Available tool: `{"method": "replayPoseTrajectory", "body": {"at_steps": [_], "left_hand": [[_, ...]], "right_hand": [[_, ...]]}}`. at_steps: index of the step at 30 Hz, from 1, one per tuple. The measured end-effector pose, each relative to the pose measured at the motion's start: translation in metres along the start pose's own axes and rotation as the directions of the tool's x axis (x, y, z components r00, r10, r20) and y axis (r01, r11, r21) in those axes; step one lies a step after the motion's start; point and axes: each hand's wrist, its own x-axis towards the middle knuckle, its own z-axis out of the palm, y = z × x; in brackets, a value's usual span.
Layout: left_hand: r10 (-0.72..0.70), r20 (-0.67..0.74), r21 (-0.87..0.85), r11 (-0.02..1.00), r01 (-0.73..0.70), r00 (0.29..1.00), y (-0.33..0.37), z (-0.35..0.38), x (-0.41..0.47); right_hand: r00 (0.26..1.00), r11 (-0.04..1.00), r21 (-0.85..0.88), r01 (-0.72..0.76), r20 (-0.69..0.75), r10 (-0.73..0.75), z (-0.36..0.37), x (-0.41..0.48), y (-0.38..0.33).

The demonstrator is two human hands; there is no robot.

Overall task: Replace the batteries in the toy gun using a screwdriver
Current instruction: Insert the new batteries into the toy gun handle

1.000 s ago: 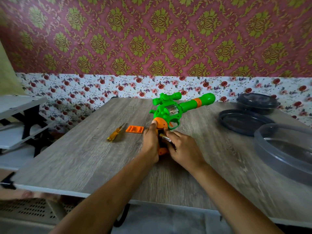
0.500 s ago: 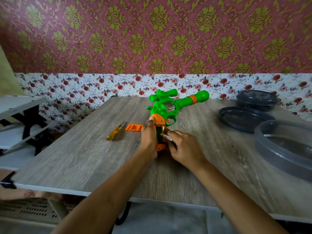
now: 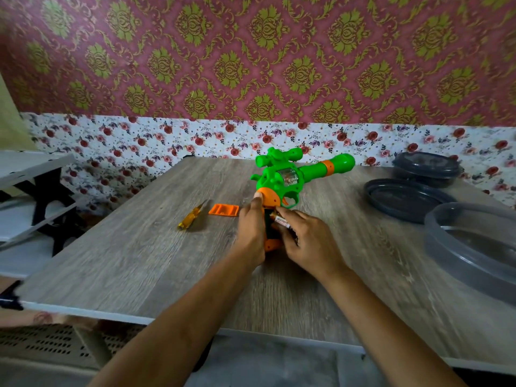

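A green and orange toy gun (image 3: 290,177) lies on the wooden table (image 3: 139,261), barrel pointing right and away. My left hand (image 3: 251,230) grips its orange handle from the left, thumb up on the orange top. The handle's battery compartment is uncovered and dark. My right hand (image 3: 304,241) pinches a small battery (image 3: 280,220) at the compartment's right edge. The orange battery cover (image 3: 224,210) lies on the table to the left of the gun. Further left lies a yellow-handled screwdriver (image 3: 191,219).
Dark round lids (image 3: 402,199) and a dark container (image 3: 427,167) sit at the back right. A large grey plastic tub (image 3: 474,247) stands at the right edge. A white shelf unit (image 3: 30,191) stands left of the table.
The view shifted slightly. My right hand has brought the battery closer against the open handle compartment. My left hand keeps its grip on the handle.
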Motion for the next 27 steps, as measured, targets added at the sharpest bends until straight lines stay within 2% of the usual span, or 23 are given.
{"method": "replayPoseTrajectory", "body": {"at_steps": [7,14,17,20,22,23,25,27], "left_hand": [[-0.042,0.006,-0.039,0.998,0.042,0.999,0.001,0.001,-0.004],[-0.049,-0.005,-0.025,0.999,0.049,0.999,0.001,0.0,-0.002],[0.003,0.015,-0.023,1.0,-0.003,1.0,0.0,0.002,0.0],[0.022,0.018,-0.023,0.999,-0.022,1.0,0.0,0.004,0.002],[0.013,0.032,-0.035,0.999,-0.012,0.999,0.002,0.004,0.0],[0.011,0.041,-0.043,0.999,-0.01,0.999,0.002,0.003,-0.001],[0.007,0.051,-0.054,0.999,-0.004,0.999,0.004,0.002,-0.003],[0.009,0.052,-0.047,0.999,-0.006,0.999,0.006,0.002,-0.005]], "right_hand": [[0.998,0.993,-0.104,0.055,-0.007,-0.056,0.0,-0.001,0.0],[0.997,0.993,-0.102,0.063,-0.041,-0.068,0.006,-0.001,0.0],[0.989,0.999,-0.025,-0.025,-0.143,0.021,0.007,0.001,0.0],[0.958,0.98,0.119,-0.157,-0.222,0.18,0.002,0.003,0.003],[0.906,0.911,0.313,-0.268,-0.241,0.349,-0.003,0.004,0.005],[0.866,0.836,0.433,-0.337,-0.206,0.456,-0.005,0.005,0.006],[0.759,0.616,0.617,-0.49,-0.044,0.649,-0.007,0.007,0.006],[0.629,0.375,0.712,-0.594,0.12,0.768,-0.008,0.008,0.005]]}}
